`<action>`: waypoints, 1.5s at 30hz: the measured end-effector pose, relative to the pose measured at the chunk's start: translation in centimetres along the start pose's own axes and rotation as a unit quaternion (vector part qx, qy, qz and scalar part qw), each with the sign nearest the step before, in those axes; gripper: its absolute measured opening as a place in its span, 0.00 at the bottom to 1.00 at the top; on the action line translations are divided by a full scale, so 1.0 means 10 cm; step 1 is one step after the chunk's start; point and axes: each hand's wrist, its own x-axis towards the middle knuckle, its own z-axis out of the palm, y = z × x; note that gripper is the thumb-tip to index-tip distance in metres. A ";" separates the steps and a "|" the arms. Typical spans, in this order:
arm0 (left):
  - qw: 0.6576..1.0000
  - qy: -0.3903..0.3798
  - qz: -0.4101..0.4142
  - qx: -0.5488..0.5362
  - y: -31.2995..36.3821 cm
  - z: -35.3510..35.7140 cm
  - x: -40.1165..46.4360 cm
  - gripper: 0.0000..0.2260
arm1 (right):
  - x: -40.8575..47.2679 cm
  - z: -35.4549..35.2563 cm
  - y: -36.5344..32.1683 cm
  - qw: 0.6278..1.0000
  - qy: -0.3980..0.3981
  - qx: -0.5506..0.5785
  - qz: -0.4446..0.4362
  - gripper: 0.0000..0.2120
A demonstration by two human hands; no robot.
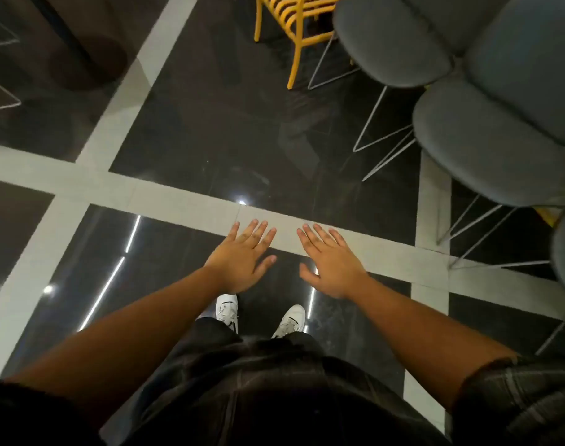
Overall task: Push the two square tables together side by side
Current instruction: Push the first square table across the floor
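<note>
Fingers: straight and slightly spread on both hands, nothing held.
Left hand (242, 257): held palm down over the floor, lower centre of the frame.
Right hand (331, 262): held palm down just beside the left, apart from it.
Tables: a dark round base and post (91, 59) are seen at upper left; whether it belongs to a square table cannot be told.
Grey chairs (487, 136): clustered at upper right on thin wire legs.
Yellow chair (291, 14): at top centre, beside the grey ones.
Floor (210, 123): dark glossy tiles crossed by pale bands.
White shoes (228, 309): below the hands.
Writing: none can be read.
</note>
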 end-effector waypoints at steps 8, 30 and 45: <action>0.995 0.013 -0.081 -0.055 -0.36 0.19 -0.49 0.34 | 0.41 -0.06 -0.48 0.994 -0.036 -0.030 -0.095 0.38; 0.884 0.100 -0.392 -0.232 -1.42 0.99 -2.57 0.32 | 1.92 -0.11 -3.07 0.887 -0.075 -0.167 -0.425 0.37; 0.719 0.120 -0.608 -0.315 -1.00 1.27 -3.09 0.31 | 2.38 0.01 -4.27 0.724 -0.131 -0.239 -0.633 0.37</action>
